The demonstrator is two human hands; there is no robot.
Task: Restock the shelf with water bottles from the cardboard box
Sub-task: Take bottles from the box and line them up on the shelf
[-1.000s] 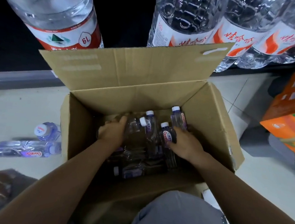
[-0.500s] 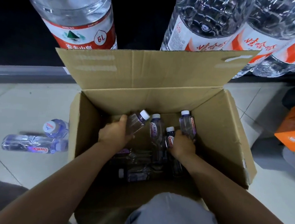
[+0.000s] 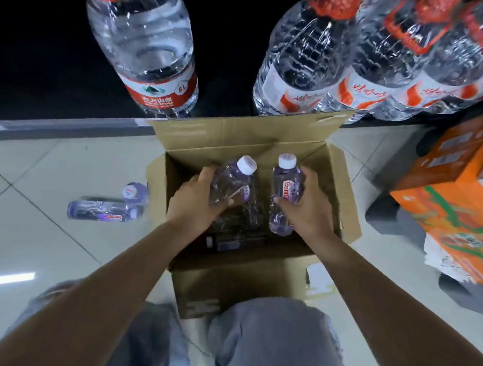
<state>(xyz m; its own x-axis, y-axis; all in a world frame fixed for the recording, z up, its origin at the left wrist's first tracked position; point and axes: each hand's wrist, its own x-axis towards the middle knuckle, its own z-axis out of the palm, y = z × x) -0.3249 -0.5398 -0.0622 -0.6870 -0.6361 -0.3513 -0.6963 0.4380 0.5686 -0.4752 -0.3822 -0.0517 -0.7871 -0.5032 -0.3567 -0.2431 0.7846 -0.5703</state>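
An open cardboard box (image 3: 346,203) stands on the tiled floor in front of my knees. Above its opening my left hand (image 3: 194,202) grips a small clear water bottle (image 3: 233,183) with a white cap, tilted to the right. My right hand (image 3: 311,209) holds a second small bottle (image 3: 285,192) upright, its red-lettered label facing me. More small bottles (image 3: 226,241) lie dark in the bottom of the box. The low dark shelf (image 3: 41,48) runs across the top of the view.
Large water jugs stand on the shelf: one with a red label (image 3: 147,49) at left, several (image 3: 347,60) at right. Two small bottles (image 3: 106,212) lie on the floor left of the box. Orange cartons (image 3: 459,219) are stacked at right.
Both hands have risen out of the box, each lifting one small bottle clear of the others. The view has pulled back and upward, showing more floor and my knees.
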